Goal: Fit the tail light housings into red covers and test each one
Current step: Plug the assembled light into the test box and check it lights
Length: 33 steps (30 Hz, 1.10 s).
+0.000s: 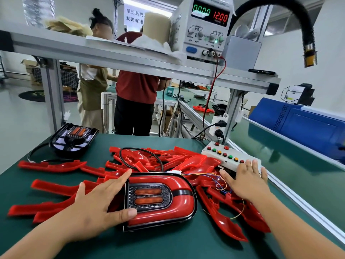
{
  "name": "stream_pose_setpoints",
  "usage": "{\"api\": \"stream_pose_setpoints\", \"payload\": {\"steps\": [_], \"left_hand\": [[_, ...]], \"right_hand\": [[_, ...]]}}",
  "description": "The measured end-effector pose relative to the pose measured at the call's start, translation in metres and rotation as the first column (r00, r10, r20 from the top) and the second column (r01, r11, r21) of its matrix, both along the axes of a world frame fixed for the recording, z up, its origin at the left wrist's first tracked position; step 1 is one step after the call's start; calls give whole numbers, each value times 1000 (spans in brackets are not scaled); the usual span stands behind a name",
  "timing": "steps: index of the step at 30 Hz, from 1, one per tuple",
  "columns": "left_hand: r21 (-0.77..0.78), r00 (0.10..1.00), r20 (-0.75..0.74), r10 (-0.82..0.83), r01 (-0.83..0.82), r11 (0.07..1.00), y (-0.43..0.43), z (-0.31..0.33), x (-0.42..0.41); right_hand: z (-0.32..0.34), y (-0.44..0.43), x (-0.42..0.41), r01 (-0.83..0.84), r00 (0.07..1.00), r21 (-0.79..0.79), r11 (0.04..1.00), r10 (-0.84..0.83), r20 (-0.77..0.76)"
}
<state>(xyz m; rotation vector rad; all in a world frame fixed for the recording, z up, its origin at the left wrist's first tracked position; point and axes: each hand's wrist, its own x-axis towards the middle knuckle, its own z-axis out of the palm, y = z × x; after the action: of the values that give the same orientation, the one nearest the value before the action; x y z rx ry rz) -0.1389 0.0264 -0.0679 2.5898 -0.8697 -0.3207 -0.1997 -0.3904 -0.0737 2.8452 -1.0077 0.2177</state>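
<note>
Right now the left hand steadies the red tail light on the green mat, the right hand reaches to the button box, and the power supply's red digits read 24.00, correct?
Not quite. In the head view the power supply reads 12.00 in red, not 24.00. The rest stands: left hand on the red tail light, right hand at the button box.

Assembled tail light (160, 200) in red cover sits ctr on green tabletop (168, 243). Left hand (97, 206) grips its 9 o'clock edge, thumb on cover. Right hand (246, 180), fingers spread, rests at 2 o'clock by button box (224, 156). Loose red covers (54, 166) piled behind.
</note>
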Motion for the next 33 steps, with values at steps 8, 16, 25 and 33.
{"api": "stream_pose_setpoints", "payload": {"steps": [8, 16, 25, 33], "left_hand": [[13, 1000, 1, 0, 0, 1000, 0, -1, 1], [-17, 998, 53, 20, -19, 1000, 0, -1, 1], [27, 982, 175, -76, 73, 997, -13, 1, -6], [-5, 973, 209, -97, 100, 995, -16, -1, -2]], "right_hand": [[-1, -1, -2, 0, 1000, 21, 1000, 0, 10], [3, -1, -1, -6, 1000, 2, 1000, 6, -11], [3, -6, -1, -23, 1000, 3, 1000, 23, 13], [14, -7, 0, -61, 991, -22, 998, 63, 122]]}}
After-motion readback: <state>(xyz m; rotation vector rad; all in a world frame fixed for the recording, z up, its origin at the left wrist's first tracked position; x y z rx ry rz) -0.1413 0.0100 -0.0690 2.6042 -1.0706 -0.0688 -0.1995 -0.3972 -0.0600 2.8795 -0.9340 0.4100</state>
